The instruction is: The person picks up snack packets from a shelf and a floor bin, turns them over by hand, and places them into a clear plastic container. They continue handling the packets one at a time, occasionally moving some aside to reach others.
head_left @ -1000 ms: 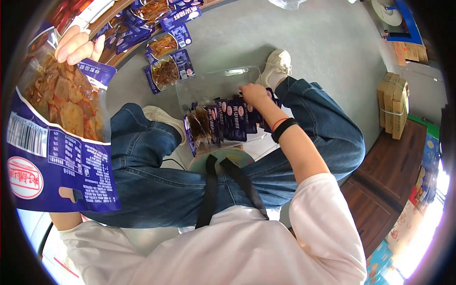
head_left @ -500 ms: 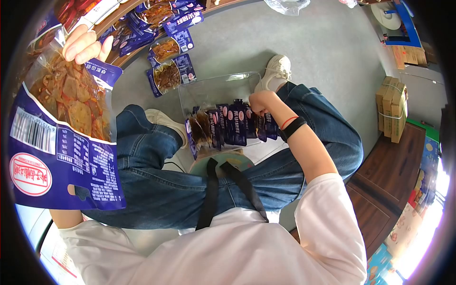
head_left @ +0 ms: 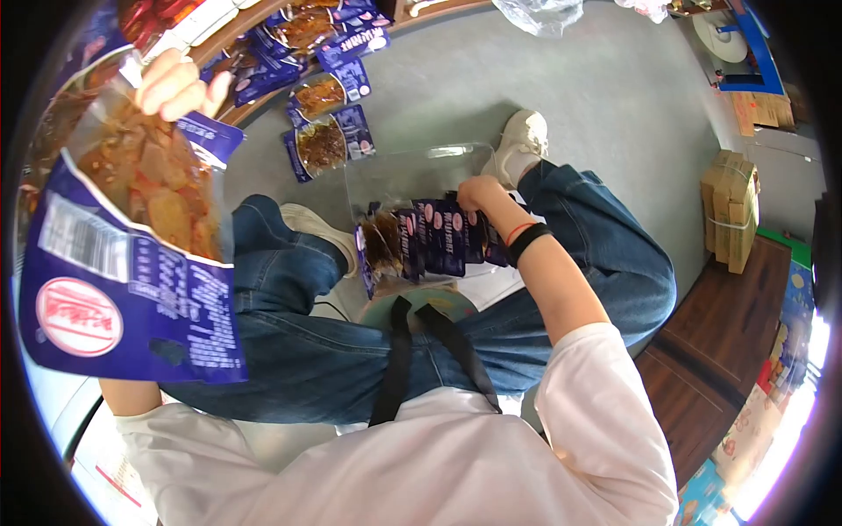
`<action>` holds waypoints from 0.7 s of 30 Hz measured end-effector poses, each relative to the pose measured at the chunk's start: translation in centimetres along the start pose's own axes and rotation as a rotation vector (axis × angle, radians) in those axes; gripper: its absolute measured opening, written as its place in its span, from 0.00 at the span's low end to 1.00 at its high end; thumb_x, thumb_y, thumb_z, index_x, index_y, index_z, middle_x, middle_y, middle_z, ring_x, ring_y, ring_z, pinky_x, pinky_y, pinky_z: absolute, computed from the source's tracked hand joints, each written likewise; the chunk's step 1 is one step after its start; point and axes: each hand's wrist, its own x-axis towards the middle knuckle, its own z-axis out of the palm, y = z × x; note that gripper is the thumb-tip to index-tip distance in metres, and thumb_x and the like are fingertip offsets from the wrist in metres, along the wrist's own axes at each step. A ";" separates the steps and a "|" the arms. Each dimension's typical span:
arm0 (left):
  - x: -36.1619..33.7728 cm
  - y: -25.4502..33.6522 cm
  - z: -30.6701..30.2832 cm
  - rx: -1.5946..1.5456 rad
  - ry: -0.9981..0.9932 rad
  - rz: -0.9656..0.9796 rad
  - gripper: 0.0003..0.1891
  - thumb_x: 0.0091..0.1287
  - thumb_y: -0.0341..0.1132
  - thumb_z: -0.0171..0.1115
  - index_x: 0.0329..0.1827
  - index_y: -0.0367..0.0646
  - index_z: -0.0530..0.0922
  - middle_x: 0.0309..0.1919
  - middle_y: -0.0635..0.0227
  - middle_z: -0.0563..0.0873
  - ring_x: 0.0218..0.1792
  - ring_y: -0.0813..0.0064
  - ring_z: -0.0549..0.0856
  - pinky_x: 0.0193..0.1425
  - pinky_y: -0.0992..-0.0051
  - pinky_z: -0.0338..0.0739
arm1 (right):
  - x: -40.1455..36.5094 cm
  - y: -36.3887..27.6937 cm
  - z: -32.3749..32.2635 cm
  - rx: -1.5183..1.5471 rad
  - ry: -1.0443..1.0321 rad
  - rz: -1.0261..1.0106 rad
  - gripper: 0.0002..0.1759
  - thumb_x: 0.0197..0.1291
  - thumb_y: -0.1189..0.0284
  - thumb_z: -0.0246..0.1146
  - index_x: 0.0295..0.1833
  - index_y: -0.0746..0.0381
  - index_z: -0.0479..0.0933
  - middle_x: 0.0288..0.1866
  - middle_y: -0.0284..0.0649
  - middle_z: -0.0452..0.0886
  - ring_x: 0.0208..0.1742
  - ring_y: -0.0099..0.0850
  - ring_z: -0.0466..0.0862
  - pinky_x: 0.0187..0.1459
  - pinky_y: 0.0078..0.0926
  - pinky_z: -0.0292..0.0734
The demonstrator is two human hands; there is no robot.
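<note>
At the left, close to the camera, my left hand (head_left: 180, 88) is closed on the top edge of a blue food packet (head_left: 145, 298). The packet has a clear window with brown sliced food inside, a barcode and a round red-and-white logo; its print is blurred. My right hand (head_left: 480, 193) is curled over the top edges of a row of blue packets (head_left: 438, 237) standing in a clear plastic bin (head_left: 421, 158) between my legs. Its fingers seem to pinch the corner of one packet; the fingertips are partly hidden.
Two more packets (head_left: 323, 145) lie on the grey floor ahead, beside a wooden shelf (head_left: 254, 105) piled with similar packets. Strapped cardboard (head_left: 730, 210) and a brown wooden cabinet (head_left: 728, 342) stand at the right. A clear plastic bag (head_left: 544, 13) lies at the far edge.
The whole view has shifted slightly, so most things appear further right. My right hand has moved a little left along the packet row. My left hand keeps hold of its packet.
</note>
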 end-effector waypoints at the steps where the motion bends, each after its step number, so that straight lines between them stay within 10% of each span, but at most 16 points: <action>1: -0.1 -0.3 1.0 0.045 0.036 0.031 0.15 0.70 0.29 0.38 0.21 0.50 0.63 0.18 0.77 0.68 0.23 0.80 0.69 0.61 0.73 0.58 | 0.0 0.1 0.0 -0.095 -0.024 -0.043 0.15 0.53 0.65 0.56 0.43 0.57 0.81 0.47 0.41 0.80 0.48 0.40 0.80 0.47 0.34 0.75; 10: 0.1 -1.0 2.5 0.231 0.177 0.167 0.14 0.68 0.33 0.42 0.21 0.50 0.64 0.17 0.78 0.66 0.23 0.79 0.67 0.51 0.71 0.61 | -14.9 -3.6 -8.7 0.545 0.939 -0.588 0.14 0.60 0.67 0.53 0.47 0.60 0.76 0.40 0.45 0.81 0.40 0.40 0.82 0.41 0.31 0.75; 12: -0.1 -0.6 1.6 0.395 0.339 0.131 0.03 0.50 0.30 0.51 0.22 0.42 0.69 0.22 0.69 0.73 0.29 0.76 0.72 0.43 0.73 0.65 | -20.8 -5.7 -10.2 0.848 0.936 -0.901 0.14 0.61 0.66 0.55 0.48 0.62 0.76 0.35 0.48 0.81 0.36 0.37 0.82 0.39 0.31 0.75; 13: -0.6 -0.9 1.6 0.476 0.753 0.229 0.05 0.46 0.26 0.48 0.26 0.39 0.72 0.22 0.68 0.74 0.26 0.77 0.72 0.38 0.79 0.65 | -23.3 -6.0 -10.7 0.965 0.895 -1.041 0.15 0.62 0.65 0.54 0.47 0.65 0.75 0.34 0.45 0.81 0.36 0.33 0.81 0.39 0.28 0.75; 16: -0.3 -1.7 2.7 0.846 0.928 0.141 0.06 0.42 0.23 0.49 0.24 0.40 0.73 0.21 0.72 0.74 0.21 0.80 0.71 0.29 0.82 0.64 | -25.8 -5.8 -10.3 1.123 0.830 -1.317 0.18 0.65 0.64 0.51 0.43 0.71 0.73 0.30 0.37 0.78 0.34 0.23 0.76 0.40 0.24 0.72; 21: 0.6 -3.3 4.0 0.641 0.793 -0.083 0.05 0.44 0.23 0.50 0.24 0.42 0.72 0.21 0.73 0.75 0.23 0.82 0.71 0.28 0.82 0.64 | -25.3 -5.4 -9.3 1.465 0.869 -1.103 0.31 0.66 0.49 0.40 0.48 0.67 0.73 0.38 0.39 0.79 0.38 0.23 0.77 0.41 0.21 0.72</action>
